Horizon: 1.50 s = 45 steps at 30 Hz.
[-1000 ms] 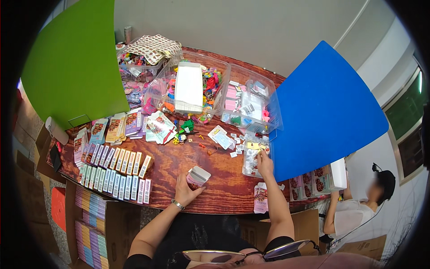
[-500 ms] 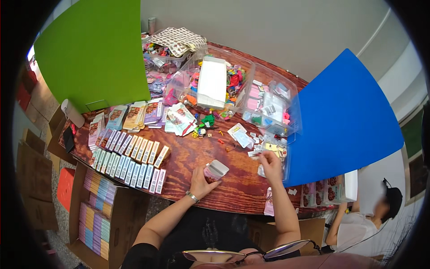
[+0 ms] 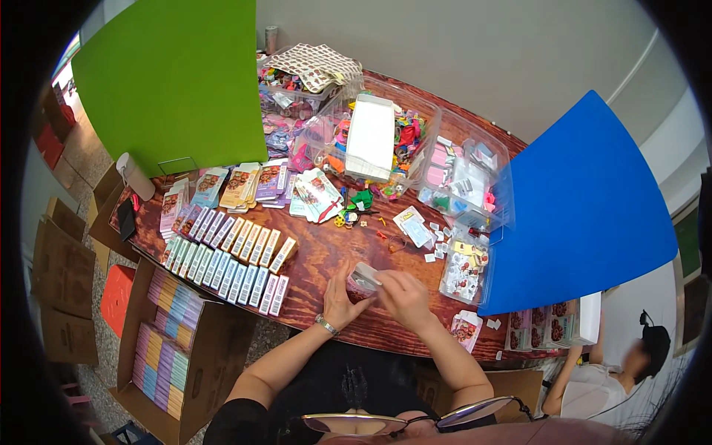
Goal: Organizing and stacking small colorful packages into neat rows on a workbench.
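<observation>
My left hand (image 3: 339,305) is wrapped round a small carton (image 3: 359,286), which stands with its top flap up near the front of the table. My right hand (image 3: 404,298) is at the carton's open top, fingers pinched together; whatever they hold is hidden. Right of it, a transparent tray (image 3: 465,276) contains small printed pieces and yellow bits. Small white slips (image 3: 430,257) and printed cards (image 3: 413,225) lie beyond my right hand. To the left, filled cartons (image 3: 237,282) stand in rows on the dark red wood-patterned table (image 3: 311,248).
Flattened cartons (image 3: 241,185) lie in stacks behind the rows. Transparent bins (image 3: 415,178) of colourful trinkets stand at the back, one bearing a white box lid (image 3: 371,137). Green (image 3: 170,89) and blue (image 3: 578,215) panels flank the table. A co-worker (image 3: 601,382) is at the right.
My right hand has moved left from the tray of small pieces to the carton's opening. My left hand still holds the carton. The whole view has shifted slightly.
</observation>
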Each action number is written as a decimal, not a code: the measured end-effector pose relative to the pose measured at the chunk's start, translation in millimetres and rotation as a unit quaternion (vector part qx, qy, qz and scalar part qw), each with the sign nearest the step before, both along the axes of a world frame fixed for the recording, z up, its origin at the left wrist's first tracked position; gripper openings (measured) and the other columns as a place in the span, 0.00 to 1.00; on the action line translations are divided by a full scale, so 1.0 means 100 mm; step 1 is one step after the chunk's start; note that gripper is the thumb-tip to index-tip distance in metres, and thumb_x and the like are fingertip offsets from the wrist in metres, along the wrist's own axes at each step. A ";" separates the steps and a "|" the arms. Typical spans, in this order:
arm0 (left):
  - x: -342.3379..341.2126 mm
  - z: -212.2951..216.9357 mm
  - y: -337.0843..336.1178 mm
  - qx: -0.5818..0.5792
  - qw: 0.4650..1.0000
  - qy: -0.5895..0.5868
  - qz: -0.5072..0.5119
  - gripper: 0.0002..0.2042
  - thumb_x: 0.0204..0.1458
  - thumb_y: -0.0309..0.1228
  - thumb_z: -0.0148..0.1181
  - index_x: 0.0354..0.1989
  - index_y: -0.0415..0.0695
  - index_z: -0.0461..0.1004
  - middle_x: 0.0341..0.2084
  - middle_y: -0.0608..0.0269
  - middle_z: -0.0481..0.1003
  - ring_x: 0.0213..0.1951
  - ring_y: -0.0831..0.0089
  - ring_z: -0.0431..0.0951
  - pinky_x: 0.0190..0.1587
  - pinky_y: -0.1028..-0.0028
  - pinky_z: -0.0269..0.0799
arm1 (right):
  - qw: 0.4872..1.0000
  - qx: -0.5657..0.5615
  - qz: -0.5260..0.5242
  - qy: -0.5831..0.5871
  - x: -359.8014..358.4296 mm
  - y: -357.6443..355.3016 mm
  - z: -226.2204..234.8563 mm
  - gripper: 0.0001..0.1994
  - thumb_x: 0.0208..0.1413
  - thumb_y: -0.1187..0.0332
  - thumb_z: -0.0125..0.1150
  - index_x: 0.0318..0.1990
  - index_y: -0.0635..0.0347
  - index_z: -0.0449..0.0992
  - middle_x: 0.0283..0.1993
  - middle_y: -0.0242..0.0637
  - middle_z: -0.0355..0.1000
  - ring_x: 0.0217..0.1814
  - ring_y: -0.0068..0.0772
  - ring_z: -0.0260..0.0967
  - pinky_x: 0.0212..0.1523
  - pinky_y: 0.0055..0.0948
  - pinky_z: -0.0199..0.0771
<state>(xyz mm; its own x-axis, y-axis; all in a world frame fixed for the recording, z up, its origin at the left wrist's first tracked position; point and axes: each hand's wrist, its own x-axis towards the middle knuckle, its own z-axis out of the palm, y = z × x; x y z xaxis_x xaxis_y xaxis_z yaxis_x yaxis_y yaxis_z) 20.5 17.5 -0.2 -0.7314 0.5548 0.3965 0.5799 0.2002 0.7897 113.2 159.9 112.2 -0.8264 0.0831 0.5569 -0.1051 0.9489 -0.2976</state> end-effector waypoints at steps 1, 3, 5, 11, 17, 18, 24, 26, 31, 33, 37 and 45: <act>0.00 0.03 0.00 0.015 1.000 0.009 -0.005 0.50 0.34 0.34 0.80 0.67 0.40 0.54 0.54 0.45 0.69 0.57 0.48 0.71 0.57 0.57 0.69 | 0.999 -0.019 -0.023 0.041 0.04 0.02 -0.04 0.15 0.48 0.72 0.69 0.46 0.55 0.79 0.46 0.39 0.77 0.39 0.39 0.75 0.39 0.35 0.77; -0.01 0.04 -0.02 0.030 0.999 0.018 -0.008 0.53 0.34 0.34 0.80 0.69 0.41 0.51 0.56 0.44 0.68 0.58 0.48 0.70 0.57 0.57 0.69 | 0.997 -0.054 -0.033 0.051 0.08 -0.03 -0.19 0.14 0.48 0.73 0.69 0.45 0.56 0.80 0.47 0.40 0.76 0.41 0.41 0.76 0.41 0.35 0.78; -0.01 0.00 -0.03 0.034 0.999 0.022 -0.022 0.51 0.35 0.36 0.81 0.68 0.44 0.52 0.56 0.45 0.68 0.56 0.48 0.72 0.54 0.56 0.72 | 0.993 -0.089 -0.046 0.061 0.09 -0.07 -0.34 0.14 0.48 0.74 0.70 0.44 0.58 0.80 0.48 0.42 0.76 0.43 0.42 0.77 0.43 0.35 0.78; 0.03 -0.11 -0.07 0.033 0.999 0.010 -0.037 0.46 0.35 0.35 0.80 0.64 0.48 0.56 0.54 0.50 0.70 0.51 0.51 0.75 0.50 0.59 0.74 | 0.935 -0.342 -0.080 0.036 0.11 -0.25 -0.69 0.10 0.52 0.73 0.69 0.42 0.61 0.81 0.50 0.46 0.77 0.49 0.43 0.77 0.46 0.33 0.78; -0.12 -0.15 -0.22 0.096 0.984 -0.020 -0.147 0.26 0.49 0.26 0.71 0.56 0.44 0.67 0.47 0.52 0.73 0.47 0.58 0.77 0.47 0.67 0.74 | 0.942 -0.332 -0.037 -0.018 0.20 -0.14 -0.70 0.08 0.55 0.74 0.66 0.43 0.61 0.81 0.47 0.44 0.79 0.47 0.40 0.78 0.46 0.31 0.78; -0.14 -0.14 -0.24 0.096 0.984 -0.022 -0.147 0.26 0.49 0.26 0.71 0.56 0.44 0.67 0.47 0.52 0.73 0.47 0.58 0.77 0.47 0.67 0.74 | 0.944 -0.326 -0.022 -0.045 0.22 -0.12 -0.71 0.08 0.56 0.74 0.65 0.43 0.61 0.81 0.48 0.44 0.78 0.47 0.41 0.78 0.46 0.32 0.78; -0.26 -0.03 -0.39 0.067 0.971 -0.084 -0.213 0.13 0.53 0.23 0.65 0.47 0.40 0.74 0.44 0.52 0.77 0.45 0.60 0.79 0.46 0.69 0.75 | 0.929 -0.343 0.053 -0.128 0.21 0.02 -0.60 0.11 0.58 0.76 0.62 0.48 0.62 0.79 0.49 0.43 0.76 0.46 0.35 0.78 0.41 0.29 0.79; -0.26 0.02 -0.41 0.071 0.970 -0.090 -0.214 0.13 0.53 0.23 0.65 0.47 0.40 0.75 0.43 0.52 0.77 0.43 0.61 0.80 0.45 0.69 0.76 | 0.910 -0.384 0.040 -0.151 0.14 0.05 -0.55 0.12 0.58 0.76 0.62 0.50 0.62 0.77 0.50 0.43 0.76 0.47 0.35 0.78 0.41 0.30 0.79; -0.25 0.01 -0.42 0.100 0.970 -0.076 -0.210 0.13 0.53 0.24 0.66 0.48 0.40 0.76 0.42 0.53 0.77 0.41 0.63 0.80 0.41 0.70 0.77 | 0.974 -0.136 0.078 -0.163 -0.01 0.07 -0.44 0.13 0.54 0.76 0.63 0.48 0.58 0.77 0.42 0.41 0.74 0.40 0.40 0.76 0.39 0.32 0.78; -0.23 -0.03 -0.42 0.101 0.975 -0.051 -0.191 0.13 0.52 0.24 0.66 0.47 0.40 0.76 0.42 0.53 0.77 0.40 0.64 0.80 0.40 0.71 0.77 | 0.984 -0.111 0.079 -0.119 0.02 0.03 -0.47 0.12 0.54 0.76 0.64 0.47 0.57 0.78 0.41 0.40 0.74 0.39 0.41 0.75 0.38 0.33 0.78; -0.17 -0.11 -0.44 0.108 0.982 -0.072 -0.138 0.13 0.51 0.24 0.69 0.44 0.39 0.77 0.41 0.55 0.77 0.37 0.66 0.81 0.38 0.71 0.77 | 0.990 -0.059 0.104 -0.077 0.06 0.00 -0.42 0.09 0.52 0.75 0.65 0.42 0.56 0.81 0.40 0.37 0.75 0.41 0.40 0.74 0.39 0.34 0.76; -0.18 -0.10 -0.41 0.121 0.980 -0.088 -0.134 0.13 0.49 0.24 0.70 0.42 0.39 0.76 0.38 0.57 0.77 0.33 0.70 0.80 0.34 0.74 0.77 | 0.974 -0.151 0.115 -0.123 -0.07 0.03 -0.36 0.08 0.53 0.71 0.66 0.41 0.56 0.81 0.38 0.36 0.74 0.41 0.42 0.72 0.41 0.37 0.74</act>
